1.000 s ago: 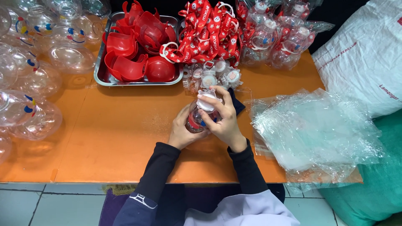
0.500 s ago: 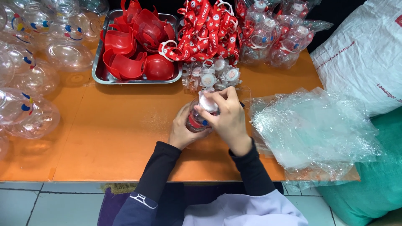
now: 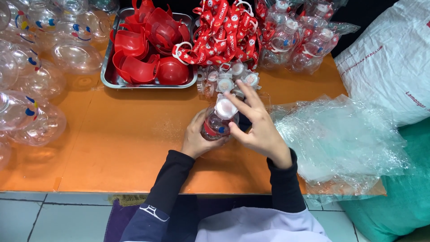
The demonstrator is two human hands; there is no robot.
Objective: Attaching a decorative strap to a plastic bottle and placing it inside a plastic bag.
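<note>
Now your right hand [image 3: 260, 127] has opened up, fingers spread over the white cap [image 3: 226, 107] instead of wrapping it as a second ago, so the capping looks about finished. Your left hand [image 3: 199, 136] stays closed round the small clear bottle [image 3: 216, 126], held above the orange table [image 3: 125, 143], near the metal tray [image 3: 107, 76].

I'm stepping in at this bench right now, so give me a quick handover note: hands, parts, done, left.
Left hand grips the small clear bottle upright over the orange table.
Right hand rests its fingertips on the bottle's white lid.
Red parts fill the metal tray; red lanyards and spare lids lie behind; plastic bags on the right.
Done: lid on bottle.
Left: no lanyard or bag on it yet.
</note>
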